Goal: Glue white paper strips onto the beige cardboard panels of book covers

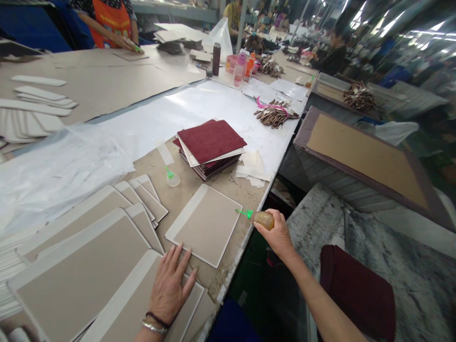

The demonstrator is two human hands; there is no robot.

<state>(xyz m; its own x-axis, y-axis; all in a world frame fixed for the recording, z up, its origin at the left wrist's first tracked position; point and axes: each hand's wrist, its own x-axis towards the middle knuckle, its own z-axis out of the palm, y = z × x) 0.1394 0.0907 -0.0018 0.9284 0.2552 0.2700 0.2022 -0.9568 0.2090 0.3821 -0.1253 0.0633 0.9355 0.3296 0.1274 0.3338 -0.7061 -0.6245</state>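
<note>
In my right hand (280, 237) is a glue bottle (262, 219) with a green nozzle, tipped on its side. Its tip is over the right edge of a beige panel (204, 223) with a pale strip along one side, lying flat on the table. My left hand (171, 280) rests with fingers spread on another beige panel (128, 294), close to the first one's lower edge. More beige panels (81, 261) overlap in a fanned pile at the left. Behind the flat panel sits a stack of dark red panels (212, 142).
A small green-tipped bottle (173, 178) stands by the red stack. White paper scraps (252, 168) lie to its right. Clear plastic sheeting (64, 171) covers the left side. Beyond the table edge is a dark red cushion-like piece (356, 292). A co-worker in an orange apron (112, 23) works across the table.
</note>
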